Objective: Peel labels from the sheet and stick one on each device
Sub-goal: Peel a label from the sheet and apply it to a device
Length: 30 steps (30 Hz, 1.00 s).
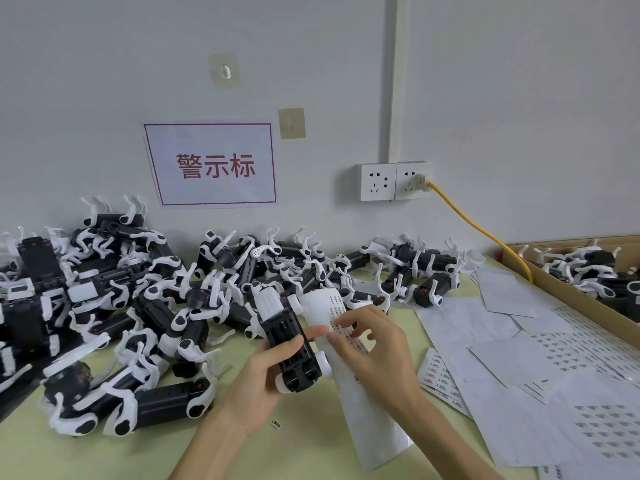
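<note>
At a label-sticking bench, you are gripping one black-and-white device (291, 337) in your left hand (263, 379), thumb lying across its dark underside, just above the near middle of the table (104, 455). Your right hand (377, 344) is pinching with thumb and forefinger at the printed part of a long curling label sheet (367, 410), which is touching the device's right side. The peel appears to be in progress, and no label is showing on this device yet.

A large heap of devices (145, 306) is sprawling over the left and back of the table, while more are lying in a cardboard box (561, 292) at the right. Whether either lot is labelled is too small to tell, but the heap suggests plenty of work is waiting. Loose label sheets (519, 358), some printed and some looking bare, are overlapping beside the box, and one stray label (276, 424) is sitting on the table near your left wrist.

The table is showing a pale green top. Behind it, a grey wall (519, 98) is carrying a red-lettered sign (211, 164), two stick-on hooks (225, 71) and a double socket (394, 181), from which a yellow cable (478, 230) is running down towards the box
</note>
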Available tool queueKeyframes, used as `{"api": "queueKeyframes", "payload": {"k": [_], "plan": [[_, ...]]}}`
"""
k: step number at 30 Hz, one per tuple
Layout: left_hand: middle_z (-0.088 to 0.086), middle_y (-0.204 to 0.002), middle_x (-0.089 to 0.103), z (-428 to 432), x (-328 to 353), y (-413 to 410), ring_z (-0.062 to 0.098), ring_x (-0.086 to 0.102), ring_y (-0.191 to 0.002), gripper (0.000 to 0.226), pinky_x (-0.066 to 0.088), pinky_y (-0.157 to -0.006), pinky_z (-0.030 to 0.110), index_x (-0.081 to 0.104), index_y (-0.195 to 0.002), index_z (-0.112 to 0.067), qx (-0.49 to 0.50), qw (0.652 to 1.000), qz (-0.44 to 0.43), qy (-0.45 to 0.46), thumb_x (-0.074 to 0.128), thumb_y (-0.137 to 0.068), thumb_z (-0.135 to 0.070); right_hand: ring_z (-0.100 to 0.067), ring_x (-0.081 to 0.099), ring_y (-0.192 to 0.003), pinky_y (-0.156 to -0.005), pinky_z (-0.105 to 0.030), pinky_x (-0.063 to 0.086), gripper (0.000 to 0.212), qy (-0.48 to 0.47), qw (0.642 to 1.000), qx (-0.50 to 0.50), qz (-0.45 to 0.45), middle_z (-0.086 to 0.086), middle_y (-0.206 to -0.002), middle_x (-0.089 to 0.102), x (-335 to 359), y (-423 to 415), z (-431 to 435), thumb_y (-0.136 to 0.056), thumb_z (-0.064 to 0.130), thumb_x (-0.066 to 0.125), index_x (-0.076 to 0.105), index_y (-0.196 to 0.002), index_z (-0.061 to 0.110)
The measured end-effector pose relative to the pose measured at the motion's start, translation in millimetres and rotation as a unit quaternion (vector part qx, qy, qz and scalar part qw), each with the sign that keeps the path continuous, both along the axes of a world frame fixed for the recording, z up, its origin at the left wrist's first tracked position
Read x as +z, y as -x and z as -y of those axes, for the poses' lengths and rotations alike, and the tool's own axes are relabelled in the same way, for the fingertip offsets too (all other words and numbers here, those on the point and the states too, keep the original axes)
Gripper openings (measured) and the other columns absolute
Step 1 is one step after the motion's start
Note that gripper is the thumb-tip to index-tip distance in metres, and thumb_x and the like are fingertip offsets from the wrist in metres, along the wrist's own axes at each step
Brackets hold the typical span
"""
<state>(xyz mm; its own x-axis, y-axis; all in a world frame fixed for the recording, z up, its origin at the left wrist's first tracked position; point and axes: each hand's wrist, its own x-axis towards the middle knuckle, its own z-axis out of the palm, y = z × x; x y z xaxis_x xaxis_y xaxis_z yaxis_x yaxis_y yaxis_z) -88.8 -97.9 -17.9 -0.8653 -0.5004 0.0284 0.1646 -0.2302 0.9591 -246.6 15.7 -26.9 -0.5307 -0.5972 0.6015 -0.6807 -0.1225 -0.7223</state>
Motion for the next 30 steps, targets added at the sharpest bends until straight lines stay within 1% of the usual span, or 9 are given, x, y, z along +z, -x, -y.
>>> {"api": "queueKeyframes", "payload": {"k": [4,9,11,14,16,19,24,28,30], "plan": [[0.010,-0.124,0.069,-1.3,1.0,1.1,0.018,0.065,-0.105,0.072,0.052,-0.083,0.027,0.075,-0.123,-0.014,-0.007,1.000,0.009,0.001,0.088,-0.065,-0.054,-0.008,0.063,-0.086,-0.073,-0.008,0.040,0.011,-0.005,1.000,-0.008,0.003,0.019,-0.089,0.068,0.1,1.5,-1.3,-0.083,0.027,0.080,0.072,-0.086,0.034],[0.015,-0.125,0.069,-2.6,2.7,2.4,0.024,0.068,-0.102,0.072,0.058,-0.083,0.037,0.074,-0.123,-0.009,-0.016,0.999,-0.008,-0.028,0.088,-0.067,-0.052,-0.008,0.062,-0.080,-0.069,-0.010,0.041,0.015,-0.020,0.999,-0.010,0.024,0.019,-0.082,0.070,0.5,0.0,-2.8,-0.085,0.027,0.077,0.068,-0.076,0.035],[0.016,-0.129,0.069,-2.8,3.1,2.9,0.025,0.068,-0.106,0.063,0.057,-0.089,0.039,0.074,-0.123,-0.010,-0.014,0.999,-0.009,-0.030,0.084,-0.074,-0.047,-0.008,0.061,-0.078,-0.066,-0.010,0.041,0.015,-0.018,0.999,-0.009,0.028,0.018,-0.080,0.070,1.9,-1.4,-3.1,-0.085,0.029,0.075,0.067,-0.073,0.034],[0.017,-0.134,0.067,-3.1,2.6,3.5,0.027,0.068,-0.115,0.048,0.055,-0.097,0.043,0.074,-0.124,-0.011,-0.022,0.999,-0.006,-0.034,0.068,-0.086,-0.039,-0.007,0.060,-0.073,-0.062,-0.011,0.040,0.016,-0.013,0.999,-0.014,0.034,0.018,-0.076,0.069,2.8,-2.5,-3.5,-0.085,0.029,0.073,0.067,-0.071,0.033],[0.018,-0.133,0.067,-4.2,3.1,3.3,0.027,0.069,-0.114,0.048,0.059,-0.093,0.042,0.074,-0.124,-0.009,-0.029,0.998,-0.007,-0.047,0.064,-0.086,-0.037,-0.006,0.059,-0.069,-0.059,-0.011,0.039,0.017,-0.013,0.999,-0.022,0.037,0.018,-0.072,0.067,2.3,-3.3,-4.1,-0.086,0.027,0.072,0.066,-0.071,0.032],[0.016,-0.129,0.070,-6.7,4.3,3.4,0.024,0.071,-0.103,0.049,0.058,-0.082,0.032,0.074,-0.124,-0.007,-0.045,0.997,-0.010,-0.064,0.066,-0.084,-0.035,-0.004,0.056,-0.063,-0.055,-0.012,0.038,0.019,-0.012,0.998,-0.039,0.044,0.018,-0.068,0.065,2.6,-3.6,-4.8,-0.086,0.025,0.071,0.066,-0.069,0.032],[0.010,-0.133,0.069,-8.2,1.3,5.0,0.021,0.069,-0.108,0.046,0.057,-0.090,0.030,0.075,-0.123,-0.014,-0.043,0.998,0.008,-0.044,0.066,-0.083,-0.035,-0.008,0.057,-0.066,-0.053,-0.018,0.041,0.017,-0.017,0.997,-0.037,0.065,0.013,-0.074,0.070,5.0,-3.3,-4.7,-0.087,0.026,0.065,0.067,-0.072,0.032],[0.006,-0.135,0.068,-8.3,1.1,4.5,0.018,0.070,-0.107,0.045,0.057,-0.083,0.028,0.076,-0.121,-0.015,-0.040,0.999,0.019,-0.027,0.066,-0.083,-0.035,-0.006,0.059,-0.067,-0.055,-0.013,0.041,0.019,-0.007,0.996,-0.037,0.080,0.014,-0.073,0.069,6.0,-4.2,-5.2,-0.087,0.023,0.064,0.067,-0.070,0.032],[0.005,-0.137,0.067,-9.5,2.2,4.4,0.018,0.070,-0.106,0.047,0.057,-0.079,0.027,0.076,-0.122,-0.014,-0.039,0.999,0.022,-0.016,0.071,-0.081,-0.036,-0.005,0.059,-0.065,-0.055,-0.011,0.040,0.023,-0.003,0.996,-0.042,0.082,0.014,-0.072,0.069,6.3,-2.7,-5.0,-0.089,0.019,0.065,0.066,-0.070,0.031]]}}
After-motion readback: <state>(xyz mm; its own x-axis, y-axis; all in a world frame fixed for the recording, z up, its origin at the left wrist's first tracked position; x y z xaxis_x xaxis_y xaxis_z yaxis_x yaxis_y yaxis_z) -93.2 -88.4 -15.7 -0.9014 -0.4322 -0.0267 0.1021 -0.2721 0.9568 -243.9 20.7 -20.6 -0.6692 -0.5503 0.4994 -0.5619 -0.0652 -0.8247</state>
